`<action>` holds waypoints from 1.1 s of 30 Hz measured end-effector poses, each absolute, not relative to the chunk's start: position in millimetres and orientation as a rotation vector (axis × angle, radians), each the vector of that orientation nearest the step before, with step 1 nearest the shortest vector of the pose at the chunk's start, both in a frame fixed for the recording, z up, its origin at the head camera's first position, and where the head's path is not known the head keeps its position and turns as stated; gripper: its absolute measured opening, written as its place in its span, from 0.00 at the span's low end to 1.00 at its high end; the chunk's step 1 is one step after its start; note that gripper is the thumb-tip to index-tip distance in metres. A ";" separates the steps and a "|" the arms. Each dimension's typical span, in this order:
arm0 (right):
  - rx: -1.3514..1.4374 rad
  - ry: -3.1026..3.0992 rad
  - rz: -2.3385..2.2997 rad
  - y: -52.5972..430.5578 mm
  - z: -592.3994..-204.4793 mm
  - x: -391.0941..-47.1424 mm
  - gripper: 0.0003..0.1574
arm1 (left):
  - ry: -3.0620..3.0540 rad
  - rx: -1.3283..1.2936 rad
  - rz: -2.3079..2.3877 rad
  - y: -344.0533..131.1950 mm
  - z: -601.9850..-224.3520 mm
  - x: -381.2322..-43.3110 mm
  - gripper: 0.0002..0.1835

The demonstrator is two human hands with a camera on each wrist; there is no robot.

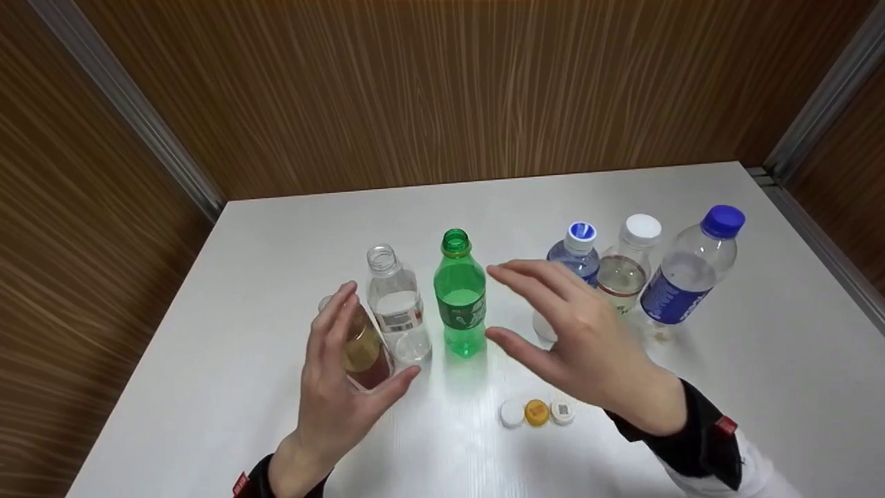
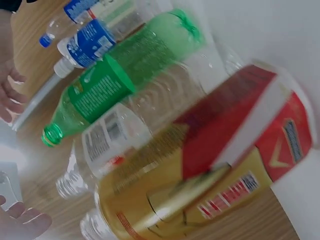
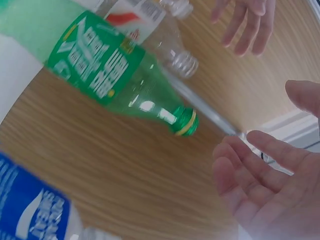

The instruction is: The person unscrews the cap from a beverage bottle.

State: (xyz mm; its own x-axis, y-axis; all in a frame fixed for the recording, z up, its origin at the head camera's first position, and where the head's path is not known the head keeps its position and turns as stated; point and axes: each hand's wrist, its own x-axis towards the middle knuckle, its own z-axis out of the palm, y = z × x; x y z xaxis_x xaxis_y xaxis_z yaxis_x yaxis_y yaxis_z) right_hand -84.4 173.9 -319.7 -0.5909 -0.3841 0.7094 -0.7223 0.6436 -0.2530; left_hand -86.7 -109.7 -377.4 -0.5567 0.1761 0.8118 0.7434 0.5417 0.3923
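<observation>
My left hand [image 1: 339, 394], thumb and fingers spread, is raised in front of a bottle with a gold and red label [image 1: 365, 349]. It partly hides that bottle in the head view and holds nothing. Beside that bottle stand a clear uncapped bottle [image 1: 397, 304] and a green uncapped bottle [image 1: 460, 297]. My right hand [image 1: 577, 332] hovers right of the green bottle, fingers and thumb apart, with nothing in it. In the right wrist view, the green bottle [image 3: 120, 75] shows its open neck pointing toward the fingers.
Three capped bottles stand at the right: one with a blue-and-white cap [image 1: 581, 234], one with a white cap [image 1: 642, 229], and a blue-capped one [image 1: 691, 266]. A white cap [image 1: 511, 413], an orange cap [image 1: 536, 412] and another white cap [image 1: 562, 412] lie in a row nearer me.
</observation>
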 end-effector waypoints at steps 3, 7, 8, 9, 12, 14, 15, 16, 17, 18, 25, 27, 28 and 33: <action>0.764 -2.249 0.772 186.7 -322.1 -84.0 0.33 | -2.006 -0.786 -0.983 -99.8 -375.0 -87.9 0.47; 0.642 -2.291 0.823 198.5 -321.8 -81.5 0.37 | -1.977 -0.839 -0.993 -83.4 -370.4 -88.0 0.46; 0.617 -2.301 0.833 200.6 -321.1 -80.8 0.38 | -1.970 -0.857 -0.986 -79.0 -369.4 -88.1 0.46; 0.591 -2.315 0.841 202.5 -320.4 -80.0 0.39 | -1.964 -0.875 -0.979 -74.5 -368.6 -87.8 0.47; 0.542 -2.321 0.872 207.5 -318.0 -79.2 0.40 | -1.969 -0.925 -0.951 -61.2 -366.2 -86.3 0.48; 0.522 -2.309 0.895 212.0 -316.4 -79.4 0.40 | -1.973 -0.958 -0.957 -51.2 -365.5 -85.2 0.49; 0.515 -2.300 0.901 214.8 -315.6 -79.7 0.40 | -1.982 -0.971 -0.967 -46.0 -365.1 -84.5 0.49; 0.508 -2.294 0.903 218.1 -314.8 -80.1 0.40 | -1.988 -0.985 -0.976 -40.4 -364.9 -84.4 0.50; 0.496 -2.290 0.904 221.7 -314.0 -80.5 0.40 | -1.990 -0.997 -0.985 -34.6 -364.9 -84.7 0.50; 0.483 -2.288 0.904 225.5 -313.2 -81.1 0.40 | -1.995 -1.008 -0.991 -28.9 -365.1 -85.4 0.50; 0.344 -2.325 0.914 247.5 -312.3 -84.0 0.41 | -2.069 -1.066 -1.017 7.5 -370.2 -99.0 0.50; 0.326 -2.332 0.916 249.9 -314.1 -85.3 0.40 | -2.117 -1.070 -1.054 14.5 -374.2 -103.2 0.50; 0.323 -2.334 0.916 250.6 -315.1 -86.3 0.40 | -2.142 -1.068 -1.081 17.3 -376.2 -105.2 0.50; 0.308 -2.350 0.914 252.0 -319.0 -92.5 0.40 | -2.283 -1.031 -1.211 27.6 -384.7 -115.0 0.48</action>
